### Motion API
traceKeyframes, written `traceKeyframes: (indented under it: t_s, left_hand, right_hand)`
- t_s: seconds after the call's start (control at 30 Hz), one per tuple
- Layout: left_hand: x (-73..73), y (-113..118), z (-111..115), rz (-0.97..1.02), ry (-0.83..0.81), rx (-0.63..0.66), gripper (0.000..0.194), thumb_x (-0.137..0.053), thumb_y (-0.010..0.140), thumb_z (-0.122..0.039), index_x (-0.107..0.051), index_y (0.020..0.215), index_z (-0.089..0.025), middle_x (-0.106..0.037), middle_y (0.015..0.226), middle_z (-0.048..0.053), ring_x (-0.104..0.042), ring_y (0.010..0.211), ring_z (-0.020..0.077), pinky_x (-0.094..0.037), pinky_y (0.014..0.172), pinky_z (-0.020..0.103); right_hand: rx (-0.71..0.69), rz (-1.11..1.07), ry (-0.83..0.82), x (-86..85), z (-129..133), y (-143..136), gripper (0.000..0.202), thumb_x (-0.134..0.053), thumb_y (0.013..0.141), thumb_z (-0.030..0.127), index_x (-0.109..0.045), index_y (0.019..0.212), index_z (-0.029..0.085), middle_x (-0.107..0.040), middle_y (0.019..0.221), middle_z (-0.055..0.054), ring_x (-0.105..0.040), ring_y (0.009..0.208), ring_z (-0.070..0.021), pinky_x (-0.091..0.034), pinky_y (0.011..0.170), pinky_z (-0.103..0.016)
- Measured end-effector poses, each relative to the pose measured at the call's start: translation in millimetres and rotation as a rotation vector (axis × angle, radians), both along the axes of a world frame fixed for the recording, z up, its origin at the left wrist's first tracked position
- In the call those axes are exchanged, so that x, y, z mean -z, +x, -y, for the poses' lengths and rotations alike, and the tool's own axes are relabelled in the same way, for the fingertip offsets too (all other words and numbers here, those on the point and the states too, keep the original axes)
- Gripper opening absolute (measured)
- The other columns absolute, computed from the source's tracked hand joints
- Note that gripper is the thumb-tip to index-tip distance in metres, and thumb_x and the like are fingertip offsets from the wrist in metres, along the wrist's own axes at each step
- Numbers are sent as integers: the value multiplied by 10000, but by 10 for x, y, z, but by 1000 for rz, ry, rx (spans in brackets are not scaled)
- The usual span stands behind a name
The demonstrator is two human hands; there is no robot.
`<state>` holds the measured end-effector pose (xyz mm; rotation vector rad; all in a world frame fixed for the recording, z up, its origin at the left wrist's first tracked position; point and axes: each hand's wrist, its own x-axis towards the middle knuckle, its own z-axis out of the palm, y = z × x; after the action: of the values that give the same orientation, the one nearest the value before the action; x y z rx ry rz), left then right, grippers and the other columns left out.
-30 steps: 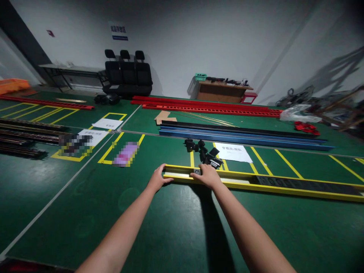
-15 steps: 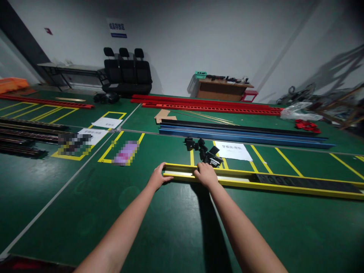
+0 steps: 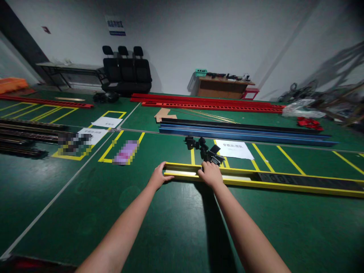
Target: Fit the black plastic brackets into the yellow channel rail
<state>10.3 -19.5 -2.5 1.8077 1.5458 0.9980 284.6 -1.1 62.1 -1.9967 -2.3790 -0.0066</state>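
A long yellow channel rail (image 3: 239, 184) lies across the green floor, its open side up. My left hand (image 3: 158, 176) grips its left end, thumb along the near wall and fingers at the far wall. Farther right, my right hand (image 3: 211, 174) reaches down into the channel with curled fingers. A small dark piece shows at its fingertips, mostly hidden by the hand. Black ribbed inserts (image 3: 307, 181) fill the rail's right part. Just beyond the right hand, several black plastic parts (image 3: 212, 154) lie loose in a heap, beside a white paper sign (image 3: 234, 149).
Blue and black rails (image 3: 244, 134) lie beyond the sign, with red rails (image 3: 210, 106) behind them. Dark rails (image 3: 25, 136) are at left. Black seats (image 3: 126, 74) and a wooden table (image 3: 222, 89) stand along the wall. Yellow tape lines mark the floor.
My right hand has slid a little to the right along the channel. My left hand keeps its hold on the rail's end.
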Motion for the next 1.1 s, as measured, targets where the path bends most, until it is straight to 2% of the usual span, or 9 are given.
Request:
traceKeyframes:
  t_s: [0.1, 0.2, 0.3, 0.4, 0.63, 0.73, 0.83, 0.9, 1.1]
  left_hand:
    - [20, 2, 0, 6, 7, -9, 789, -757, 581, -419, -417, 1250, -178, -554, 1208, 120, -544, 1112, 253, -413, 987, 412]
    - [27, 2, 1, 14, 10, -17, 796, -758, 577, -424, -419, 1254, -179, -555, 1212, 124, -545, 1115, 257, -410, 989, 417]
    - [25, 0, -1, 17, 12, -13, 790, -755, 578, -435, -425, 1248, -178, -561, 1204, 124, -549, 1111, 254, -416, 984, 410]
    - [20, -2, -1, 18, 14, 0, 780, -752, 584, -432, -423, 1245, -182, -560, 1204, 119, -546, 1115, 250, -413, 988, 402]
    - [-9, 12, 5, 26, -9, -6, 757, -756, 583, -410, -429, 1229, -190, -565, 1185, 109, -551, 1103, 252, -417, 980, 412]
    - [-6, 14, 5, 38, -16, -17, 764, -764, 575, -390, -429, 1234, -196, -562, 1193, 109, -544, 1117, 260, -403, 993, 424]
    - [16, 10, -1, 44, -20, -25, 782, -767, 572, -387, -421, 1245, -192, -557, 1206, 116, -540, 1126, 262, -393, 1001, 430]
    - [32, 6, -6, 41, -21, -22, 788, -766, 572, -397, -419, 1249, -189, -555, 1210, 122, -542, 1123, 262, -392, 1001, 431]
    - [21, 6, -9, 21, -18, -18, 785, -755, 579, -436, -423, 1244, -184, -560, 1202, 122, -546, 1119, 258, -411, 988, 410]
  right_hand:
    - [-57, -25, -39, -17, -47, 109, 324, -393, 848, 442, -560, 926, 176, -590, 953, -95, -492, 911, -236, -301, 775, -326]
    - [-132, -92, -130, -46, -80, 259, 452, -432, 797, 605, -567, 926, 194, -595, 956, -80, -500, 902, -228, -316, 767, -310]
    - [-65, -107, -96, -44, -72, 325, 554, -430, 741, 703, -573, 904, 194, -587, 955, -88, -494, 920, -245, -319, 788, -328]
    - [0, -76, -48, -9, -42, 278, 501, -422, 769, 652, -573, 894, 190, -581, 950, -93, -484, 930, -256, -309, 810, -353]
    - [5, -10, 13, 13, -8, 183, 292, -395, 831, 407, -561, 896, 176, -589, 962, -98, -481, 918, -252, -300, 784, -354]
    - [-13, -31, -23, -23, -27, 250, 303, -410, 830, 427, -563, 915, 180, -588, 981, -95, -484, 929, -244, -302, 786, -342]
    - [-59, -82, -98, -53, -45, 347, 423, -457, 786, 571, -568, 937, 192, -585, 993, -86, -487, 927, -237, -311, 788, -326]
    - [-32, -97, -100, -54, -44, 376, 479, -467, 758, 625, -569, 939, 192, -580, 998, -88, -482, 933, -242, -311, 799, -329]
    - [38, -76, -3, -11, -14, 301, 268, -433, 815, 397, -552, 904, 174, -563, 927, -87, -453, 908, -219, -295, 815, -324]
